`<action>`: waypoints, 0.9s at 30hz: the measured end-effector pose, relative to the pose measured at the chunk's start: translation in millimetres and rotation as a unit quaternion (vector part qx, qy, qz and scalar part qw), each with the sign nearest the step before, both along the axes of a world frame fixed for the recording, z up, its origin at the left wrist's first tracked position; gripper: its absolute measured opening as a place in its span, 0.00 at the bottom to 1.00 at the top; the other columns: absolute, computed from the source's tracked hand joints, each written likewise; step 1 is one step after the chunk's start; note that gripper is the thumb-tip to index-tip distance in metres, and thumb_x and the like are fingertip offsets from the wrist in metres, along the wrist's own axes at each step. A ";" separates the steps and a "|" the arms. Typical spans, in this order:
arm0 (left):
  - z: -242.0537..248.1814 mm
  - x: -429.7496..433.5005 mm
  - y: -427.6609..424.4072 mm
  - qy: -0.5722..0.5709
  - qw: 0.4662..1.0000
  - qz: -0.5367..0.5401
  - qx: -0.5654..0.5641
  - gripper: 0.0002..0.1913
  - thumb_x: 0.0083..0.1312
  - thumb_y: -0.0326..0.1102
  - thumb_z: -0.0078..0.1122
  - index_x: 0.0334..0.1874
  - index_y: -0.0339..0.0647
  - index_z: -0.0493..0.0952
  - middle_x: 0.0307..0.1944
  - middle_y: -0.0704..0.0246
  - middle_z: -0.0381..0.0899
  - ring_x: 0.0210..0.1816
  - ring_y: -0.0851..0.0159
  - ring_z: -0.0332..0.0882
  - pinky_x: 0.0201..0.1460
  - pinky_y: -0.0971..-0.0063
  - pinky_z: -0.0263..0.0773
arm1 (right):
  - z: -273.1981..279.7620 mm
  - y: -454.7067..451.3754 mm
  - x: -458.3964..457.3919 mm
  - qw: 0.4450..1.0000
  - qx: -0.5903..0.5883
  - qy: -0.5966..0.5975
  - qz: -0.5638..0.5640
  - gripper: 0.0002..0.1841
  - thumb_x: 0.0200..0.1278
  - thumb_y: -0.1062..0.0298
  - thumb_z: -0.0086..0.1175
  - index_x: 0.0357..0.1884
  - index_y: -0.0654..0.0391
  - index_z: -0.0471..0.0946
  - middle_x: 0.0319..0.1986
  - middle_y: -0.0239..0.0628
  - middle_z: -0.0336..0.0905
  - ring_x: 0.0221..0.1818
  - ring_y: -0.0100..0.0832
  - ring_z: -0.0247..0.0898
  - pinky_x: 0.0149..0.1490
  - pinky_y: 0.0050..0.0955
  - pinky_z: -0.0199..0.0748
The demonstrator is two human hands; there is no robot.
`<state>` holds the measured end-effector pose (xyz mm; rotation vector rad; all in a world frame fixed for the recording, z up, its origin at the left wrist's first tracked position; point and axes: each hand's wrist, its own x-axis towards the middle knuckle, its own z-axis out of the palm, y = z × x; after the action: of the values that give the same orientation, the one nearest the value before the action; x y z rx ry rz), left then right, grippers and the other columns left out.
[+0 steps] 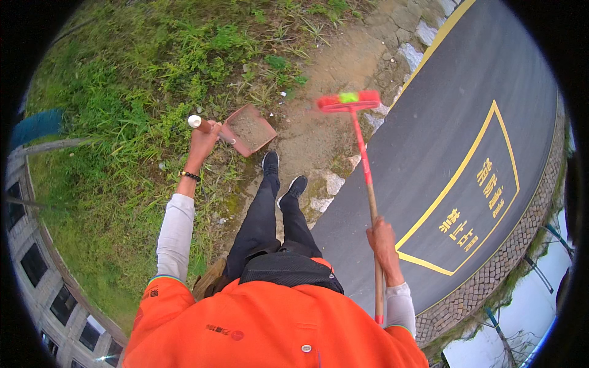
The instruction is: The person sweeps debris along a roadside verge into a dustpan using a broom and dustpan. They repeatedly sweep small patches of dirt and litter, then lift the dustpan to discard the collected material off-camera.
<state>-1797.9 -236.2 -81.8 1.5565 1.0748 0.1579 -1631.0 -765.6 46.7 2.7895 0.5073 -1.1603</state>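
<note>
My left hand [205, 138], with a beaded bracelet at the wrist, grips the upper end of a long-handled dustpan's handle [199, 123]. The red dustpan [251, 129] is beyond that hand, beside the grass, with brown dirt or dust in its pan. My right hand [382, 237] is closed around the wooden shaft of a broom [372, 198]. Its red head [349, 101], with a yellow-green middle, is slightly blurred and shows over the dirt strip near the stone edging. Whether the broom head touches the ground, I cannot tell.
My dark shoes [270, 163] stand on a bare dirt strip [340, 64]. Grass and weeds [184, 73] grow on the left, with small white bits of litter [283, 94] by them. Rough stones [334, 183] edge the asphalt road [423, 138], which bears yellow markings.
</note>
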 end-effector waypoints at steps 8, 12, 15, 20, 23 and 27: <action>0.2 8.7 12.3 -0.009 1.000 -0.009 0.005 0.12 0.67 0.40 0.60 0.35 0.35 0.78 0.28 0.77 0.75 0.30 0.78 0.73 0.32 0.80 0.72 | -87.8 91.8 -38.8 0.992 0.068 0.072 0.081 0.12 0.56 0.72 0.55 0.41 0.67 0.73 0.31 0.59 0.82 0.39 0.57 0.82 0.42 0.50 0.80; 0.8 6.3 14.1 -0.002 1.000 -0.002 -0.014 0.12 0.67 0.40 0.61 0.34 0.36 0.78 0.27 0.77 0.75 0.30 0.78 0.74 0.31 0.80 0.72 | -56.9 91.9 -44.2 0.979 0.156 0.129 0.000 0.13 0.57 0.68 0.57 0.39 0.67 0.72 0.30 0.60 0.80 0.38 0.58 0.81 0.40 0.50 0.77; -1.6 -2.3 19.1 0.035 0.999 -0.029 -0.019 0.12 0.71 0.39 0.59 0.39 0.35 0.77 0.36 0.73 0.77 0.38 0.75 0.78 0.40 0.80 0.80 | 7.3 73.4 -40.8 0.970 0.152 0.158 -0.106 0.13 0.56 0.68 0.59 0.36 0.68 0.71 0.29 0.62 0.79 0.36 0.59 0.79 0.37 0.51 0.75; -6.1 -6.7 21.1 0.061 0.997 -0.051 0.002 0.12 0.71 0.40 0.59 0.38 0.35 0.77 0.33 0.73 0.77 0.38 0.75 0.79 0.41 0.80 0.80 | 13.6 38.3 -23.7 0.991 0.068 0.075 -0.083 0.13 0.55 0.72 0.60 0.36 0.68 0.70 0.27 0.62 0.79 0.35 0.60 0.79 0.38 0.50 0.78; -8.2 -0.5 10.3 0.022 0.998 -0.040 0.031 0.12 0.68 0.40 0.60 0.35 0.35 0.78 0.26 0.73 0.77 0.29 0.75 0.75 0.33 0.78 0.73 | -13.5 25.3 -19.8 0.996 0.019 0.067 -0.060 0.14 0.54 0.72 0.60 0.38 0.68 0.71 0.27 0.62 0.79 0.34 0.60 0.80 0.38 0.51 0.80; -9.6 -0.9 12.7 0.030 0.998 -0.057 0.005 0.11 0.70 0.38 0.58 0.36 0.35 0.77 0.31 0.74 0.76 0.33 0.77 0.76 0.37 0.83 0.77 | -60.1 63.3 -39.0 0.989 0.101 0.096 0.053 0.15 0.57 0.68 0.59 0.39 0.67 0.70 0.27 0.59 0.80 0.31 0.58 0.80 0.35 0.50 0.78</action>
<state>-1798.8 -223.5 -91.4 1.6354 1.0307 0.0383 -1670.0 -702.3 -13.4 2.7851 0.8231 -1.4376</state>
